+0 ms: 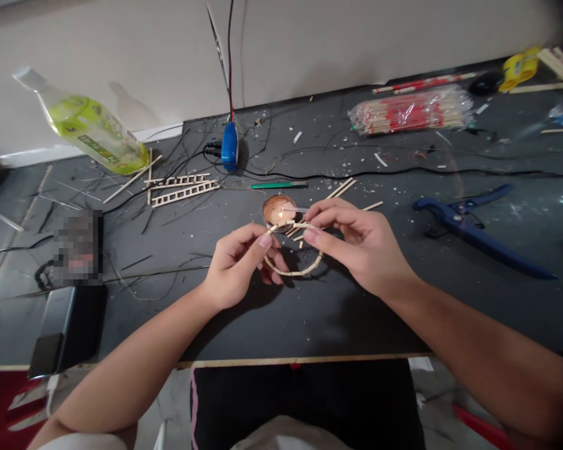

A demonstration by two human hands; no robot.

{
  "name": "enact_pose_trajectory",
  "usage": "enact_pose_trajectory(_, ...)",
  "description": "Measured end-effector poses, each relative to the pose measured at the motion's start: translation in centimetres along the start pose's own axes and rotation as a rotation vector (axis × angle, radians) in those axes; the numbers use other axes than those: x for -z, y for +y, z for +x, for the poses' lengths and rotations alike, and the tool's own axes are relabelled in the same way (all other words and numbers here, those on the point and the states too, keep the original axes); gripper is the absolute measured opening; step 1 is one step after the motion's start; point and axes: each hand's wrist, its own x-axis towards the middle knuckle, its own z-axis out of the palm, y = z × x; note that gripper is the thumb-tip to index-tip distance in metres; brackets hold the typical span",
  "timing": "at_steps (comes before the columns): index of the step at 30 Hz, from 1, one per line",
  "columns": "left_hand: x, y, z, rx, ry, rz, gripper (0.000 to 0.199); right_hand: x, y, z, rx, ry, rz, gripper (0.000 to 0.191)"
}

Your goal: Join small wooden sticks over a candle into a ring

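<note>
Held above the dark table is a ring of short pale wooden stick segments (300, 273), with its two ends close together at the top. My left hand (241, 262) pinches the ring's upper left side between thumb and fingers. The upper right side is pinched by my right hand (356, 240), and a thin whitish piece sticks out from those fingers toward a small brown bowl (273, 206). That bowl stands just beyond the ring. Loose wooden sticks (340, 189) and short cut pieces lie behind and below my right hand.
Small wooden ladders (185, 195), a green-handled tool (279, 185) and a blue wired device (229, 147) lie ahead. Blue cutters (464, 219) rest at right; a bag of sticks (413, 114) lies behind. A bottle (91, 131) and a power bank (70, 328) are at left.
</note>
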Motion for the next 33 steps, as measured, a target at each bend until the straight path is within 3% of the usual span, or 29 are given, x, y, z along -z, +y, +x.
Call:
enact_pose_trajectory(18, 0.08, 0.18, -0.03, -0.001, 0.006, 0.009, 0.024, -0.03, 0.17, 0.35, -0.036, 0.043, 0.0, 0.01)
enact_pose_trajectory(33, 0.14, 0.22, 0.0, -0.003, -0.004, -0.025, 0.021, 0.19, 0.4, 0.43, -0.048, 0.002, 0.056, 0.009)
